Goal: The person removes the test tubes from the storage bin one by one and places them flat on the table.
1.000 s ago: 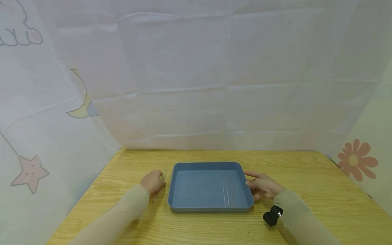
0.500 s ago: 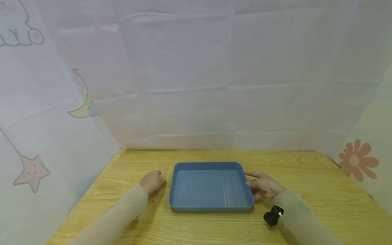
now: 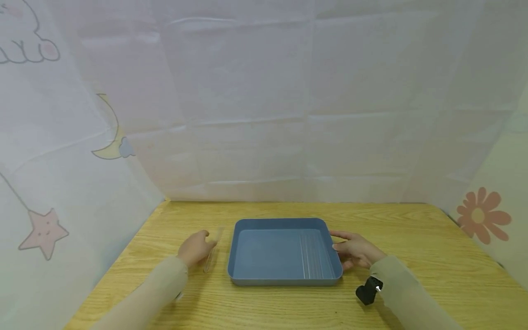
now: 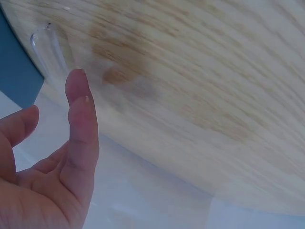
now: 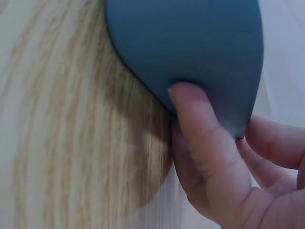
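Observation:
A blue rectangular tray point(image 3: 268, 254) stands on the table, with several clear slender rods point(image 3: 312, 254) lying side by side along the right of its floor. Left of the tray lies another clear slender piece point(image 3: 212, 252); its rounded end shows in the left wrist view. My left hand point(image 3: 195, 247) is just beside that piece, fingers extended and thumb apart, with nothing between them in the left wrist view. On the tray's right side, my right hand point(image 3: 356, 250) holds the wall: one finger presses the outer face point(image 5: 190, 47), and the thumb is at the rim.
The wooden table point(image 3: 268, 307) extends to a pale cloth backdrop point(image 3: 255, 114) at the rear and both sides. A black device point(image 3: 368, 290) sits on the right wrist. Something small shows by the left sleeve point(image 3: 179, 296).
My left hand has let go of the clear slender piece and drawn back to the left, leaving it beside the tray. My right hand keeps its place on the tray.

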Demonstrator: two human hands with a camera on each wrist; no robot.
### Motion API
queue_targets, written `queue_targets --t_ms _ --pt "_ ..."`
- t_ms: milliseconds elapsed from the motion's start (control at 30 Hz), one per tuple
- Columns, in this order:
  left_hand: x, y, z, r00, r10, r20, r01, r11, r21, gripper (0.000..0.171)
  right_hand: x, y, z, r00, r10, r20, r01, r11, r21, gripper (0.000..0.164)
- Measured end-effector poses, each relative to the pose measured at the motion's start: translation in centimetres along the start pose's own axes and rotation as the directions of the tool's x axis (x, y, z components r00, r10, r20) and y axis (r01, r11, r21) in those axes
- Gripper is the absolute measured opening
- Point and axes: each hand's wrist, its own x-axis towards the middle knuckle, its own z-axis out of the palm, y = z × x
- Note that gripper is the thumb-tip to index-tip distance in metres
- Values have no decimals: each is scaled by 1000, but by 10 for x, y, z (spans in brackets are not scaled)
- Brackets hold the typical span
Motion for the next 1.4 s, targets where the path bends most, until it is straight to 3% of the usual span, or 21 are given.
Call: queue_targets --t_ms 367,667,800,1067,1400 --pt "-19 2 -15 999 -50 -7 50 996 -70 48 1 0 1 999 19 -44 -20 999 -29 59" --pt "-28 6 -19 998 -28 -49 23 993 -112 45 2 3 1 998 29 -59 -30 999 -12 58" --pt "-30 10 -19 997 -39 -66 26 983 -179 45 2 3 1 997 33 -64 -33 999 0 59" --pt "-31 20 -21 996 -69 -51 43 915 -400 44 1 2 1 998 28 -57 -29 1000 -11 59" --pt "-34 33 -16 997 -78 -19 53 820 -570 40 1 2 2 995 51 -90 -53 998 -21 58"
